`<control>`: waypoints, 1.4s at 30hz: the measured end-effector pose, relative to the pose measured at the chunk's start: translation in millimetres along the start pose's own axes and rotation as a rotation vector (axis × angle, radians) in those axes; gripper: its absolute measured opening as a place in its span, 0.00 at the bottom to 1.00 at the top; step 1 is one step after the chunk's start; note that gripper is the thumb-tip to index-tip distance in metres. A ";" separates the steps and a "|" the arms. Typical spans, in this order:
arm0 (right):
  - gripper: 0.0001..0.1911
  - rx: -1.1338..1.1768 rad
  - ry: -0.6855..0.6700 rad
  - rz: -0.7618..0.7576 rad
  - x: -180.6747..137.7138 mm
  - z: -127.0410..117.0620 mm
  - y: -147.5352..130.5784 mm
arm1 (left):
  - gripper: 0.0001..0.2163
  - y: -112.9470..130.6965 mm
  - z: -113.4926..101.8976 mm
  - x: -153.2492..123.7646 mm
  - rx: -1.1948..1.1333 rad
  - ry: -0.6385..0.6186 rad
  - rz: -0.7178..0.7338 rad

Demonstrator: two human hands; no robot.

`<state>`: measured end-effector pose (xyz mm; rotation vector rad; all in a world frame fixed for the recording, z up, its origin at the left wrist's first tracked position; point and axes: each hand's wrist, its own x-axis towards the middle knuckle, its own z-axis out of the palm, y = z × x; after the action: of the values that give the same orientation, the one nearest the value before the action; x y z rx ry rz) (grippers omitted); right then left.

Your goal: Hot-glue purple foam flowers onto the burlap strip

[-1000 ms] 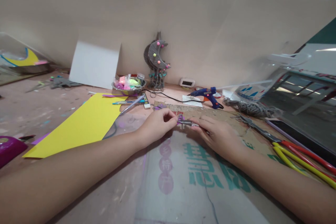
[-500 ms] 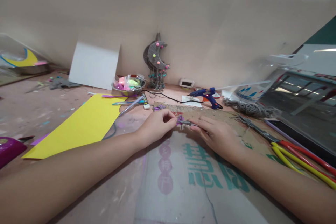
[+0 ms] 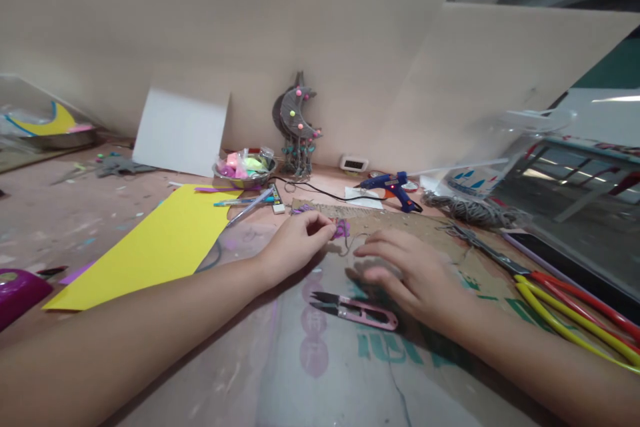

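Observation:
Between the thumb and fingers of my left hand (image 3: 303, 238) is the edge of a small purple piece (image 3: 342, 229). A grey string (image 3: 346, 245) trails from it in a loop towards the right. My right hand (image 3: 407, 270) hovers just right of the string, its fingers apart and holding nothing. Pink-handled thread snips (image 3: 357, 311) lie on the printed cardboard (image 3: 345, 373) below and between my hands, their blades pointing left. More purple bits (image 3: 301, 210) show behind my left hand.
A blue glue gun (image 3: 393, 187) with a black cord stands behind my hands. Red-and-yellow scissors (image 3: 537, 280), a phone (image 3: 565, 260) and grey yarn (image 3: 477, 210) lie right. Yellow paper (image 3: 145, 247), pens (image 3: 250, 205) and a bowl (image 3: 245, 180) are left. A moon ornament (image 3: 295, 113) stands behind.
My right hand has put the thread snips down on the cardboard and opened, lying a little to the right. My left hand stays at the purple piece.

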<state>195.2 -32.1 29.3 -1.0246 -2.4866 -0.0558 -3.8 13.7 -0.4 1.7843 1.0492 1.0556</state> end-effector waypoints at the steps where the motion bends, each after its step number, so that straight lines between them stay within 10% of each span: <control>1: 0.13 0.050 0.048 0.091 3.1 0.2 1.5 | 0.10 1.4 0.4 -0.6 -0.010 -0.004 -0.002; 5: 0.11 0.253 0.088 0.356 13.9 8.8 9.7 | 0.10 8.6 3.0 -5.7 -0.066 -0.040 -0.021; 14: 0.12 0.449 0.087 0.444 15.6 18.2 8.2 | 0.08 7.6 7.7 -8.3 -0.057 -0.105 -0.038; 26: 0.16 0.302 0.052 0.430 12.0 16.8 6.5 | 0.09 6.1 6.1 -9.2 -0.083 -0.107 -0.075; 34: 0.09 0.236 0.094 0.122 6.3 15.0 -3.3 | 0.08 7.2 5.7 -6.9 0.009 -0.067 -0.013; 42: 0.11 0.279 0.154 0.478 12.6 10.1 19.5 | 0.12 6.4 6.4 -6.2 -0.092 -0.154 -0.163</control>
<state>196.6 -7.7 23.0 -1.3958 -1.9850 0.3365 1.7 4.5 1.6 1.6487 1.0162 0.8398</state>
